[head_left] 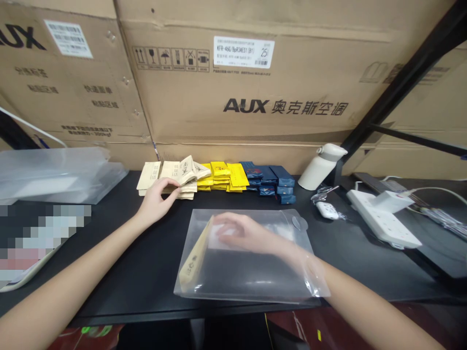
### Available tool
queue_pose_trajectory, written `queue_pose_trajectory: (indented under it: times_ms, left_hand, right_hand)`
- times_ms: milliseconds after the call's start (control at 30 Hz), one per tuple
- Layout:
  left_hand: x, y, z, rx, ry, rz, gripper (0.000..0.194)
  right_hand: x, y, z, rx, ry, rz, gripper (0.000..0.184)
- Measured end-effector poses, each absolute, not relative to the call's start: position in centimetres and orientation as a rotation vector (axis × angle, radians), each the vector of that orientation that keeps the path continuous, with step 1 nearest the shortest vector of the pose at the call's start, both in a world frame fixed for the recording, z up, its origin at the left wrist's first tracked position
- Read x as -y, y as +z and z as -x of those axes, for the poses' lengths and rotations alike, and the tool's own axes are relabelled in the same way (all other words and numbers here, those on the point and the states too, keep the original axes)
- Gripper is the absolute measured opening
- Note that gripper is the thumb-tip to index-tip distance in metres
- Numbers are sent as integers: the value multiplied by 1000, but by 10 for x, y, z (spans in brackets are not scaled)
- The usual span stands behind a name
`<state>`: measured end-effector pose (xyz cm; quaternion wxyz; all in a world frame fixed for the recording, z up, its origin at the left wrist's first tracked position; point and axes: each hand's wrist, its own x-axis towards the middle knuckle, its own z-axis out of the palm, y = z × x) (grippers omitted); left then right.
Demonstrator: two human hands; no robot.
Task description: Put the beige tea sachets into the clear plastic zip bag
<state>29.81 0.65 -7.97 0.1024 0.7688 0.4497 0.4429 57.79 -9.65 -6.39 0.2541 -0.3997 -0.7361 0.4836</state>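
Note:
My right hand (239, 233) is inside a clear plastic zip bag (255, 277) lying flat on the black table; its fingers lie flat beside a beige packet (195, 260) standing on edge in the bag's left side. My left hand (158, 199) reaches to a pile of beige packets (182, 175) at the back of the table, fingers curled on one packet of the pile. Yellow packets (226, 176) and dark blue packets (272, 180) lie in stacks to the right of the beige ones.
Large AUX cardboard boxes (255, 87) form a wall behind the table. A stack of clear bags (54, 175) lies at the left. A white bottle (321, 165), keys with a fob (324, 206) and a white power strip (383, 218) sit at the right.

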Motion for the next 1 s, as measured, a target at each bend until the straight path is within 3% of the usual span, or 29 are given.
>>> queue_pose_trajectory:
  times_ms: [433, 1000]
  left_hand:
    - [6, -82, -302, -1337, 985, -2697, 17]
    - [7, -80, -303, -1348, 988, -2658, 20]
  right_hand:
    - [96, -65, -577, 2010, 1288, 1074, 44]
    - [96, -65, -578, 2012, 1295, 1068, 43]
